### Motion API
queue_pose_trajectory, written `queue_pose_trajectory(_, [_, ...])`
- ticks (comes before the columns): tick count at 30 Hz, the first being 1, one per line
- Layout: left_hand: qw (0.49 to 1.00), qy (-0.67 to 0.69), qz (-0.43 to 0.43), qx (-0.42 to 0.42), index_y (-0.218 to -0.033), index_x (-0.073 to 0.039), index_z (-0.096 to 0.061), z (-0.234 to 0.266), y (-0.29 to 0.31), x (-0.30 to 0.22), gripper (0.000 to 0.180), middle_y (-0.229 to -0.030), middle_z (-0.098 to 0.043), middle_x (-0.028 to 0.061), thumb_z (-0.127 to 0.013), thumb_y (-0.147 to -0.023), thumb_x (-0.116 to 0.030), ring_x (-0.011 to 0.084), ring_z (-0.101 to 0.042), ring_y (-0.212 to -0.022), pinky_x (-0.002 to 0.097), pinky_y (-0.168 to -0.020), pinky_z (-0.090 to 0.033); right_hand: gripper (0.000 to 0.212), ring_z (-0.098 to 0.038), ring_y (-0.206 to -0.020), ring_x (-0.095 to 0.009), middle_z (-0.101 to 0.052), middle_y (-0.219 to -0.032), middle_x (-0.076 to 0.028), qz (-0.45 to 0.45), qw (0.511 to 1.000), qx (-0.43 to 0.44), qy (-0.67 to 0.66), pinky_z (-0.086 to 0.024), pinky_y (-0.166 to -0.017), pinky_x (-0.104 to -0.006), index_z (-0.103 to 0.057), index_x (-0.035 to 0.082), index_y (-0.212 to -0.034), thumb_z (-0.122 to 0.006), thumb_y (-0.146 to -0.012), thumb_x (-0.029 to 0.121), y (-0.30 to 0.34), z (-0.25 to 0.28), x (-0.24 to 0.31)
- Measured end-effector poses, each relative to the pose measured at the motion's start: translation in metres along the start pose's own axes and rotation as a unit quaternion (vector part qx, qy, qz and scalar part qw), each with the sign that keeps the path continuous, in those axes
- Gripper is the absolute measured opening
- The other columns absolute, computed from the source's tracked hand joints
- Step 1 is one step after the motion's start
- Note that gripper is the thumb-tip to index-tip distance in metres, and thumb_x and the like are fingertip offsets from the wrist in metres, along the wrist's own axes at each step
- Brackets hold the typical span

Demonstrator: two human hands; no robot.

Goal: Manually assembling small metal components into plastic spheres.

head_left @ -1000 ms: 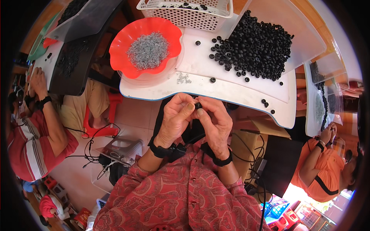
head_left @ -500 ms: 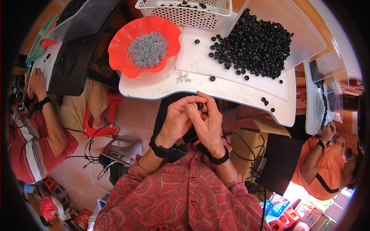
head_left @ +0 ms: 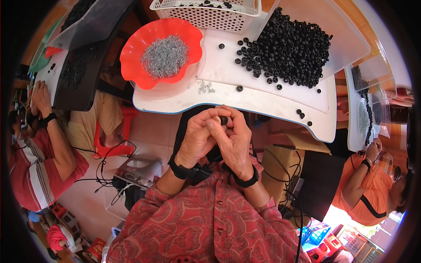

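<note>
Just off the table's front edge, my two hands meet with their fingers closed around a small round black part. My left hand grips it from the left, and my right hand closes on it from the right, its thumb crossing in front. Fingers partly hide the part, and anything smaller between them cannot be made out. Beyond my hands, a big pile of similar black parts with holes spills over the white table. A wavy-rimmed red bowl carries many tiny clear pieces.
A white perforated basket stands at the back. Loose black parts and a scatter of clear pieces lie near the front edge. Co-workers sit left and right. A cardboard box and cables are at my right.
Both hands stay together around the black part, with a slight shift of the fingers. The whole view has moved a little, so the table sits slightly further left.
</note>
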State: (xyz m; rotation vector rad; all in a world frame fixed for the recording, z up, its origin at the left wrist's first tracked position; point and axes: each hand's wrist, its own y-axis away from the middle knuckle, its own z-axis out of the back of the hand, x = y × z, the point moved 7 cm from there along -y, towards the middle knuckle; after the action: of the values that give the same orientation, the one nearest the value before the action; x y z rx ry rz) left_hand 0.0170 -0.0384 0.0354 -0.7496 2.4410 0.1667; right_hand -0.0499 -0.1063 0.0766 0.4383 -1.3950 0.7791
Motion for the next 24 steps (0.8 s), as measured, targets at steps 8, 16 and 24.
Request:
queue_pose_trajectory(8, [0.997,0.040,0.023,-0.054,-0.110,0.003,-0.058,-0.006,-0.009,-0.002,0.030,-0.092,-0.062,0.0084,-0.059,-0.096,-0.023,0.0143,-0.060,-0.080,0.0286,-0.077,-0.054,0.042,-0.063,-0.102,-0.026,-0.062,-0.115,-0.016,0.063,0.997,0.032,0.031,-0.051,-0.085,-0.0349,-0.058,-0.001,-0.122,-0.071,-0.083,0.007,-0.008,0.007,0.020])
queue_pose_trajectory(16, [0.994,-0.018,0.028,-0.103,-0.101,-0.002,-0.059,0.000,-0.018,-0.005,0.022,-0.085,-0.060,0.0023,-0.061,-0.096,-0.024,0.0077,-0.055,-0.072,0.0248,-0.066,-0.052,0.022,-0.061,-0.092,-0.019,-0.059,-0.100,-0.009,0.056,0.997,0.004,0.062,-0.050,-0.079,-0.0291,-0.070,0.003,-0.103,-0.072,-0.082,0.003,-0.020,0.024,0.015])
queue_pose_trajectory(24, [0.986,-0.047,0.039,-0.153,-0.106,0.000,-0.060,0.021,-0.023,0.001,0.025,-0.083,-0.061,0.0062,-0.050,-0.101,-0.021,0.0099,-0.055,-0.067,0.0306,-0.066,-0.057,0.019,-0.064,-0.069,-0.013,-0.066,-0.085,-0.008,-0.119,0.983,-0.061,-0.124,-0.050,-0.058,-0.0238,-0.065,-0.006,-0.103,-0.065,-0.090,0.007,-0.061,0.034,-0.005])
